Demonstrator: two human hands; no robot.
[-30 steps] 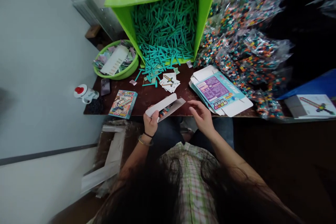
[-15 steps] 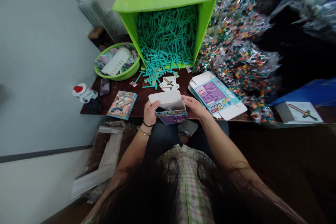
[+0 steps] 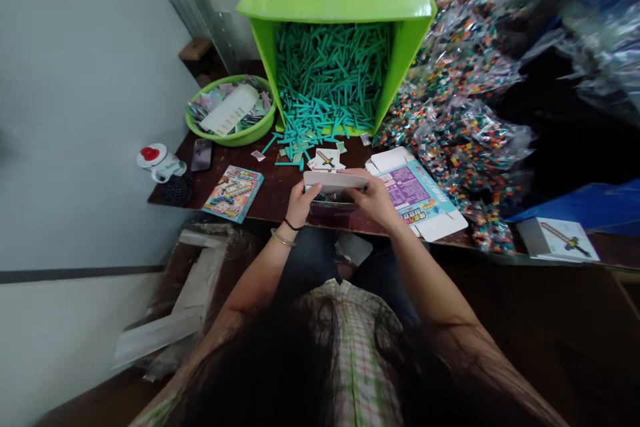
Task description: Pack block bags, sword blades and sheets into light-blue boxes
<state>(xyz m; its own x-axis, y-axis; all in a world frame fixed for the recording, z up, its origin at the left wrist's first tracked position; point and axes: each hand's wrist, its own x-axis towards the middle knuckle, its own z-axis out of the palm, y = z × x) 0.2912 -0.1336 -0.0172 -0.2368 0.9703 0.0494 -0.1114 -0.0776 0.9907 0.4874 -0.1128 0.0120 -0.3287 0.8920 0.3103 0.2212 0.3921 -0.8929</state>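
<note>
Between my hands, at the table's front edge, is a small cardboard box (image 3: 336, 180) with its white flap partly folded over the opening. My left hand (image 3: 301, 203) grips its left end, thumb on the flap. My right hand (image 3: 374, 200) holds the right end, fingers at the flap's edge. What lies inside is mostly hidden. Just behind the box are several cards (image 3: 327, 159) with a pixel sword picture. Flattened printed cartons (image 3: 415, 190) lie to the right of my right hand. A closed printed box (image 3: 233, 193) rests to the left.
A green bin (image 3: 335, 3) on its side spills turquoise sticks (image 3: 330, 73). Left of it stands a green basin (image 3: 240, 139) of small packets, with a lidded mug (image 3: 160, 162) and a phone (image 3: 201, 155) nearby. Bags of coloured beads (image 3: 460, 107) and a card stack (image 3: 560, 238) are at right.
The box has tipped and moved up over the table edge. Its white flap has come forward over the opening, and my right hand has shifted onto the flap. The camera view has shifted slightly.
</note>
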